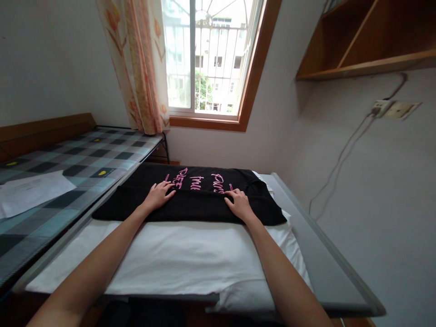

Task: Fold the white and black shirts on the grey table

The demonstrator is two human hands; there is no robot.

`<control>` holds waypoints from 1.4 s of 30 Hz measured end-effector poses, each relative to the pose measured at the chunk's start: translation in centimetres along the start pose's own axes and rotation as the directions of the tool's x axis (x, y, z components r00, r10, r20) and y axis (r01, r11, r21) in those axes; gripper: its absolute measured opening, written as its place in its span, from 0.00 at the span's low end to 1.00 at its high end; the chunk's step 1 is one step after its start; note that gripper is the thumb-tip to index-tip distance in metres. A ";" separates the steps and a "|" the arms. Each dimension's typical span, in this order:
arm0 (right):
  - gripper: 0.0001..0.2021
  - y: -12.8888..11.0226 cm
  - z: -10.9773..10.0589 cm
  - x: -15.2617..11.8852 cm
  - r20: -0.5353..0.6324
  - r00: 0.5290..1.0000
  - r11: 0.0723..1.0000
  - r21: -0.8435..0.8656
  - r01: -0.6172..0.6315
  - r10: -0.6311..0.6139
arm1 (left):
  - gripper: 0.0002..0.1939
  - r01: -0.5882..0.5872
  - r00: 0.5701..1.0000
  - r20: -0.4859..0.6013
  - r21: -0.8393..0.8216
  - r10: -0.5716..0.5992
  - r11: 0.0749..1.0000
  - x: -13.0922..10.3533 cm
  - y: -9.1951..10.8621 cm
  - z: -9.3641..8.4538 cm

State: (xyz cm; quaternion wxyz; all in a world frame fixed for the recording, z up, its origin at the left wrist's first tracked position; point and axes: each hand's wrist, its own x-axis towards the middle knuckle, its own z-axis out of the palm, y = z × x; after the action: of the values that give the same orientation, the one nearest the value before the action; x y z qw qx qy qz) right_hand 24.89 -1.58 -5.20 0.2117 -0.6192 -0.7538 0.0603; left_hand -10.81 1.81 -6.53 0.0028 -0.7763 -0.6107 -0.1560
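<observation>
A black T-shirt (200, 210) with pink lettering lies spread sideways across the table, its near side folded over toward the middle. Both hands rest on that folded strip. My left hand (159, 195) lies on its left part, fingers stretched out beside the pink print. On the right part is my right hand (239, 203), fingers spread with the tips at the fold's edge. Neither hand grips the cloth. Under the black shirt and nearer to me is a white cloth (190, 259), part of which hangs over the table's front edge.
The grey table (335, 268) has a raised rim and stands near the right wall. A bed with a checked cover (116, 145) is at the left, with white papers (34, 190) on it. A curtain (143, 68) hangs by the window. Wooden shelves (371, 66) and cables (340, 156) are on the right wall.
</observation>
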 end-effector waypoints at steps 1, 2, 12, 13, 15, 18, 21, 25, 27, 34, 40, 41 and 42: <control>0.15 0.0 0.0 0.0 0.000 1.000 1.000 -0.003 0.001 -0.001 | 0.23 -0.001 1.000 -0.001 -0.002 0.001 1.000 0.0 0.0 0.0; 0.16 0.0 0.0 0.0 0.001 1.000 1.000 -0.007 0.001 -0.001 | 0.23 -0.002 1.000 -0.003 -0.004 0.002 1.000 0.0 0.0 0.0; 0.15 -0.1 0.0 0.0 0.008 1.000 1.000 -0.024 0.000 0.000 | 0.22 -0.004 1.000 -0.010 -0.001 0.004 1.000 0.0 -0.2 0.1; 0.15 -0.1 0.0 0.0 0.006 1.000 1.000 -0.023 0.001 -0.001 | 0.22 -0.002 1.000 -0.010 0.001 0.002 1.000 0.0 -0.2 0.1; 0.15 -0.1 0.0 0.0 0.009 1.000 1.000 -0.020 0.001 -0.001 | 0.22 0.000 1.000 -0.009 0.002 0.000 1.000 0.0 -0.2 0.1; 0.15 -0.1 -0.1 0.0 0.013 1.000 1.000 -0.016 -0.002 0.003 | 0.23 -0.002 1.000 -0.008 -0.006 0.002 1.000 0.1 -0.3 0.2; 0.15 -0.2 -0.1 0.0 0.012 1.000 1.000 -0.016 -0.002 0.002 | 0.23 -0.008 1.000 -0.010 -0.004 0.008 1.000 0.1 -0.4 0.3; 0.15 -0.2 -0.1 -0.1 0.008 1.000 1.000 -0.015 0.002 -0.002 | 0.22 -0.006 1.000 -0.010 0.004 0.006 1.000 0.1 -0.4 0.2; 0.15 -0.2 -0.1 -0.1 0.006 1.000 1.000 -0.016 0.002 -0.002 | 0.22 -0.002 1.000 -0.007 0.009 0.002 1.000 0.0 -0.3 0.2; 0.15 -0.2 -0.1 0.0 0.010 1.000 1.000 -0.012 -0.005 0.005 | 0.23 -0.010 1.000 -0.003 0.011 0.010 1.000 0.0 -0.2 0.1; 0.15 -0.1 0.0 0.0 0.007 1.000 1.000 -0.010 -0.005 0.005 | 0.22 -0.010 1.000 -0.012 0.011 0.010 1.000 0.1 -0.4 0.4; 0.15 -0.1 0.0 0.0 0.009 1.000 1.000 -0.010 -0.006 0.006 | 0.22 -0.012 1.000 -0.014 0.011 0.012 1.000 0.1 -0.4 0.4; 0.15 -0.1 0.0 0.0 0.011 1.000 1.000 -0.010 -0.006 0.006 | 0.22 -0.013 1.000 -0.015 0.011 0.014 1.000 0.1 -0.4 0.4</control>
State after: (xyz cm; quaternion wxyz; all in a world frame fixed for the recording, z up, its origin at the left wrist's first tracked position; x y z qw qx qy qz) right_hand 24.82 -1.60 -5.14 0.2043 -0.6222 -0.7533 0.0604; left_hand -11.07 2.08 -6.96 0.0126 -0.7792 -0.6062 -0.1587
